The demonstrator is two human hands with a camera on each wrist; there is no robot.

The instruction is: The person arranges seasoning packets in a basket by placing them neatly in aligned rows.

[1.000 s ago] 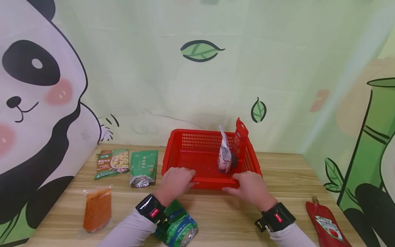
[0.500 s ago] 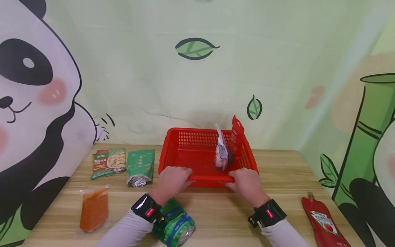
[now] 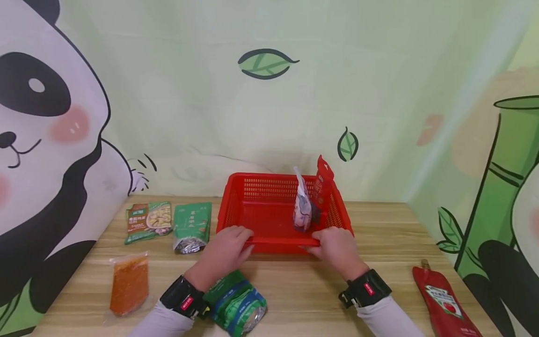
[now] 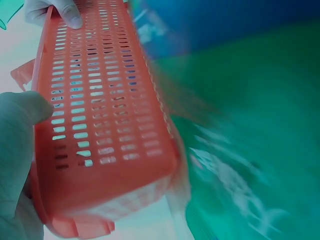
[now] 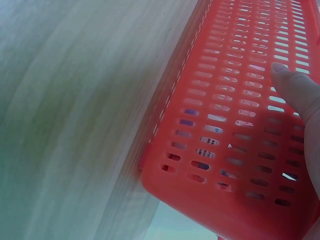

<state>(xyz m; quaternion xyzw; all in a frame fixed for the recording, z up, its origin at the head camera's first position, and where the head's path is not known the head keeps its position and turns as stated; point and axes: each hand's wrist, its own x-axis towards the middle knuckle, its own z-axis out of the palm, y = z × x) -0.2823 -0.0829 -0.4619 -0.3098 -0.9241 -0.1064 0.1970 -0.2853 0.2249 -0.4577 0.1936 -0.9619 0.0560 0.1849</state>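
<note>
A red plastic basket with slotted walls stands on the table near the backdrop. My left hand is at the left part of its near rim, fingers over the top and thumb at the outer wall. My right hand grips the right part of that rim, its thumb on the slotted wall. Inside, at the right, a whitish clear-topped packet stands beside a red packet. Under my left forearm lies a green and blue pouch, partly hidden.
At the left lie a green and brown seasoning packet, a green pouch and a clear bag of orange-brown contents. A red ketchup pouch lies at the right. A cloth backdrop rises behind the wooden table.
The view has shifted slightly. My left hand and wrist have moved left along the rim in the last half second. My right hand keeps its hold, and the basket stays nearly in place.
</note>
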